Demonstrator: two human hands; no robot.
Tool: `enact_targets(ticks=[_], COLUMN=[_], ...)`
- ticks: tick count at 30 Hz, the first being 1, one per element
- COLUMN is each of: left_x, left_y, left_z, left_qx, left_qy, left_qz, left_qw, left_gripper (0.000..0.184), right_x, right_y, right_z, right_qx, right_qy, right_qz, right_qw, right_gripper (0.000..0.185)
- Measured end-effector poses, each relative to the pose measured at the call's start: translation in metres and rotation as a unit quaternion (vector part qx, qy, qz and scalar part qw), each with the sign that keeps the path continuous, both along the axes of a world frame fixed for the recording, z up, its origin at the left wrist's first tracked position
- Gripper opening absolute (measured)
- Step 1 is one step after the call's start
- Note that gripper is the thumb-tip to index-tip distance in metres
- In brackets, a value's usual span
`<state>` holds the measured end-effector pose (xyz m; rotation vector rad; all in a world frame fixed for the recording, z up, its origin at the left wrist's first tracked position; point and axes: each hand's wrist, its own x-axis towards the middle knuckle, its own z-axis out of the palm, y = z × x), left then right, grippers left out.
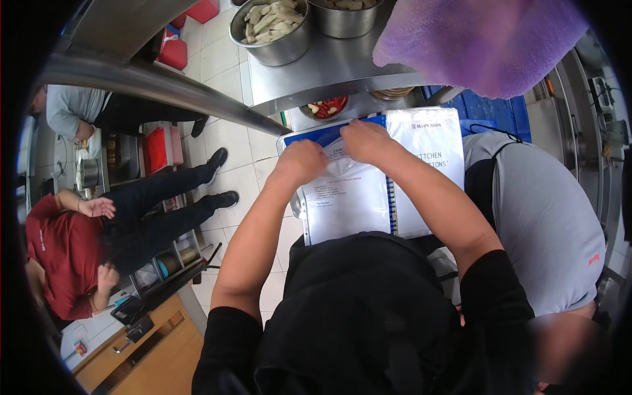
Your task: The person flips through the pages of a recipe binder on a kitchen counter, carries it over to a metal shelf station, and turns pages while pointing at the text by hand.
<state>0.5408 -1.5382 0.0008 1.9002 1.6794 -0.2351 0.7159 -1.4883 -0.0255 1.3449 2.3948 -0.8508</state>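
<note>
An open ring-bound folder with plastic sleeves (349, 210) lies in front of my body. Its right page (424, 131) carries printed text, partly covered by my right forearm. My left hand (303, 161) is closed at the upper left edge of the left sleeve. Close beside it, my right hand (364, 141) is also closed, at the top of the same sleeve near the binding. Both hands pinch the sleeve's top, where a paper shows through wrinkled plastic. A blue cover edge (316, 135) shows behind the sleeve.
Above stands a steel shelf (289, 82) with two metal pots of food (270, 29). A purple cloth (480, 39) hangs at the upper right. A person in grey (546, 224) bends close on my right; people in red (66, 257) and grey (76, 108) stand left.
</note>
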Motion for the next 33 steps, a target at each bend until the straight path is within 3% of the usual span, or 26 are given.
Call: enact_targets(ticks=[13, 22, 29, 33], left_x=[-0.010, -0.006, 0.002, 0.002], left_y=[0.006, 0.000, -0.024, -0.041], left_z=[-0.008, 0.010, 0.034, 0.029], left_qx=[-0.004, -0.048, -0.033, -0.013], left_qy=[-0.051, -0.065, -0.053, -0.043], left_qz=[0.040, 0.001, -0.023, -0.088], left_qw=[0.998, 0.997, 0.998, 0.995], left_gripper=[0.026, 0.030, 0.033, 0.028], right_x=[-0.003, -0.006, 0.026, 0.049], right_y=[0.010, -0.001, -0.036, -0.053], right_z=[-0.003, 0.005, 0.025, 0.019], right_qx=[-0.017, 0.024, 0.067, 0.082], right_qy=[-0.018, -0.064, 0.007, 0.041], right_qz=[0.019, 0.031, 0.127, 0.173], right_qw=[1.000, 0.997, 0.990, 0.981], right_gripper=[0.040, 0.019, 0.023, 0.028])
